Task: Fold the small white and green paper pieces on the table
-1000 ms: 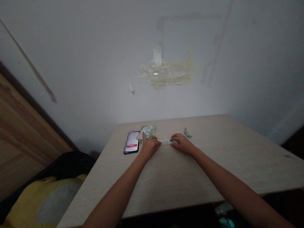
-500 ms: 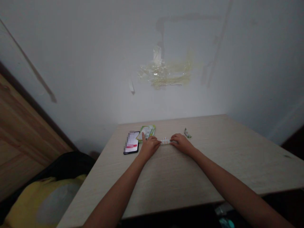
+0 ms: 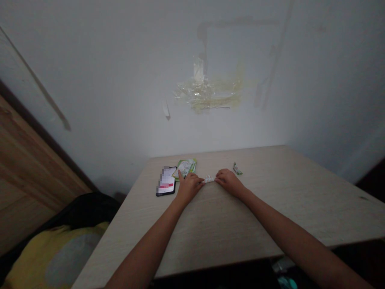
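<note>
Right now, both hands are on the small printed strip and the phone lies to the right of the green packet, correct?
Not quite: the head view shows the phone to the left of the green packet. The left hand and right hand are indeed on the small printed strip.

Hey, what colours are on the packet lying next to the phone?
The packet is green and white, as the head view shows.

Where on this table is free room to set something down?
Bare: the table right of the small scrap, and between left hand, right hand and near edge. Crowded: back left, where phone, green packet and left hand cluster; and the printed strip between both hands.
</note>
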A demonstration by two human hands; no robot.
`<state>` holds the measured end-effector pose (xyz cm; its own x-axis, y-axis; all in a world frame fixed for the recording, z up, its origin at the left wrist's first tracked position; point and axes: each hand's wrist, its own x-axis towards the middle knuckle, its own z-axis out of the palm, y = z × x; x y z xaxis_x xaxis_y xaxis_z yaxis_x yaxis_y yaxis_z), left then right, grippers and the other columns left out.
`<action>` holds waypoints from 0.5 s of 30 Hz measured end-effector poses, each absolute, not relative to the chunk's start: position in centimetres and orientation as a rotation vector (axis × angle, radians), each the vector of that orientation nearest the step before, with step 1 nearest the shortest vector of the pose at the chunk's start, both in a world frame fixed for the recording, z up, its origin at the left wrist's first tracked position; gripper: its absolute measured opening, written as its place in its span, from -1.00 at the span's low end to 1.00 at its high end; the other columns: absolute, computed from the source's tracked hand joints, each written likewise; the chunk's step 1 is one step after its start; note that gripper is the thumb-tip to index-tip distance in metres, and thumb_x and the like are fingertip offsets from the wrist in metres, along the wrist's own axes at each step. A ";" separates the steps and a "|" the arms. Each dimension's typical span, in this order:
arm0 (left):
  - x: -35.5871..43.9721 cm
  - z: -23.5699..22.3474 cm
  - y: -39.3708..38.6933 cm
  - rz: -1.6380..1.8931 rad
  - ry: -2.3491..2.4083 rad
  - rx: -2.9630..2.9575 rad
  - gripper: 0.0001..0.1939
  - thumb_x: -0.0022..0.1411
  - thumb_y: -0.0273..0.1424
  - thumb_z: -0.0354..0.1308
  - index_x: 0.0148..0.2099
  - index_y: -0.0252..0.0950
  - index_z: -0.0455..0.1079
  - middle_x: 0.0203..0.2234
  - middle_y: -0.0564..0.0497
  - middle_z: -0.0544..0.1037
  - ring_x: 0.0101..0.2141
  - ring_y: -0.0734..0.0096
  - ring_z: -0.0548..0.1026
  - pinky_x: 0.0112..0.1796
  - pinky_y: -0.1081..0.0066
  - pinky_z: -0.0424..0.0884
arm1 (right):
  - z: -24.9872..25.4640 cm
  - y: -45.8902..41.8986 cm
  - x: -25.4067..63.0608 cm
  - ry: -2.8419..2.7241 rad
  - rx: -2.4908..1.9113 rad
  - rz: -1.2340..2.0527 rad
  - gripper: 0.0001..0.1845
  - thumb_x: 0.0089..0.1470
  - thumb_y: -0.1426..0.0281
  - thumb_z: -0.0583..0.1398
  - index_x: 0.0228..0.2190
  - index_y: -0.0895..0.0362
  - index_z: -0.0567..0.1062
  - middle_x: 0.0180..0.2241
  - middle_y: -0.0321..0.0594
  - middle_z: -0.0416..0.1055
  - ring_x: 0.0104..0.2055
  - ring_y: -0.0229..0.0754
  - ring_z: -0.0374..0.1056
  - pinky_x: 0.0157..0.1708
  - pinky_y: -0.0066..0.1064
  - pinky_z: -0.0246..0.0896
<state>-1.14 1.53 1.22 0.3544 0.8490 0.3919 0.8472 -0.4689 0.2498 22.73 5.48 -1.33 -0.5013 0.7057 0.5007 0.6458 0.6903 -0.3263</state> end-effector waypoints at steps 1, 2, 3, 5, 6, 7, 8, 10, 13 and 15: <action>-1.1 1.1 1.6 0.767 1.633 2.556 -0.80 0.29 -0.24 0.13 -0.10 -0.04 0.55 -0.21 0.02 0.63 -0.03 0.20 0.45 0.19 -0.30 -0.54 | -1.4 5.5 22.7 -2.275 -1.021 0.124 -0.79 0.20 0.34 0.19 -0.34 0.15 0.61 -0.25 -0.09 0.53 -0.10 -0.10 0.37 -0.01 -0.26 0.20; -1.1 1.0 1.7 0.783 1.649 2.531 -0.80 0.29 -0.24 0.13 -0.10 -0.04 0.55 -0.20 0.02 0.63 -0.04 0.20 0.45 0.19 -0.30 -0.54 | -1.4 5.5 22.6 -2.269 -1.013 0.119 -0.80 0.20 0.34 0.19 -0.34 0.15 0.61 -0.25 -0.09 0.53 -0.09 -0.09 0.36 0.00 -0.25 0.20; -1.1 0.9 1.7 0.797 1.663 2.509 -0.80 0.28 -0.24 0.14 -0.10 -0.04 0.55 -0.20 0.02 0.63 -0.04 0.20 0.46 0.19 -0.31 -0.53 | -1.4 5.5 22.5 -2.266 -1.011 0.113 -0.80 0.20 0.35 0.19 -0.35 0.15 0.60 -0.25 -0.09 0.53 -0.08 -0.08 0.36 0.01 -0.24 0.19; -1.1 0.7 1.8 0.813 1.695 2.475 -0.79 0.27 -0.23 0.15 -0.10 -0.04 0.55 -0.19 0.01 0.63 -0.03 0.17 0.46 0.19 -0.32 -0.51 | -1.5 5.6 22.4 -2.267 -1.028 0.108 -0.81 0.19 0.34 0.20 -0.35 0.15 0.60 -0.25 -0.09 0.53 -0.06 -0.06 0.35 0.03 -0.23 0.17; -1.1 0.6 1.9 0.815 1.713 2.462 -0.79 0.27 -0.23 0.15 -0.10 -0.04 0.55 -0.19 0.00 0.63 -0.03 0.15 0.46 0.19 -0.33 -0.49 | -1.6 5.6 22.4 -2.266 -1.048 0.109 -0.81 0.19 0.33 0.20 -0.34 0.15 0.59 -0.26 -0.09 0.52 -0.05 -0.06 0.34 0.04 -0.22 0.16; -1.0 0.5 2.0 0.814 1.731 2.448 -0.78 0.26 -0.22 0.15 -0.09 -0.04 0.56 -0.19 0.00 0.63 -0.02 0.14 0.46 0.19 -0.33 -0.47 | -1.6 5.7 22.3 -2.259 -1.075 0.110 -0.81 0.19 0.32 0.20 -0.35 0.15 0.59 -0.26 -0.09 0.52 -0.05 -0.06 0.33 0.04 -0.22 0.15; -1.0 0.4 2.1 0.814 1.747 2.430 -0.78 0.26 -0.22 0.15 -0.09 -0.05 0.56 -0.19 -0.01 0.63 -0.02 0.13 0.46 0.20 -0.33 -0.45 | -1.6 5.7 22.2 -2.248 -1.103 0.109 -0.80 0.18 0.31 0.20 -0.35 0.15 0.58 -0.26 -0.09 0.52 -0.05 -0.06 0.33 0.04 -0.22 0.15; -1.0 0.3 2.3 0.824 1.762 2.385 -0.77 0.26 -0.22 0.15 -0.08 -0.06 0.56 -0.18 -0.01 0.63 -0.02 0.12 0.46 0.20 -0.34 -0.42 | -1.5 5.7 22.1 -2.222 -1.155 0.101 -0.80 0.18 0.30 0.21 -0.36 0.15 0.57 -0.26 -0.09 0.50 -0.06 -0.07 0.32 0.03 -0.22 0.14; -1.0 0.1 2.5 0.865 1.756 2.328 -0.77 0.26 -0.22 0.15 -0.08 -0.07 0.56 -0.19 -0.03 0.63 -0.02 0.12 0.46 0.21 -0.32 -0.43 | -1.6 5.7 21.8 -2.204 -1.194 0.081 -0.81 0.18 0.30 0.21 -0.36 0.16 0.55 -0.26 -0.09 0.49 -0.07 -0.06 0.29 0.03 -0.23 0.12; -0.9 0.2 2.6 0.889 1.753 2.330 -0.77 0.25 -0.23 0.15 -0.10 -0.07 0.56 -0.21 -0.04 0.64 -0.02 0.11 0.46 0.21 -0.30 -0.45 | -1.8 5.9 21.7 -2.197 -1.207 0.071 -0.82 0.18 0.31 0.21 -0.36 0.16 0.54 -0.26 -0.10 0.49 -0.06 -0.06 0.27 0.04 -0.23 0.10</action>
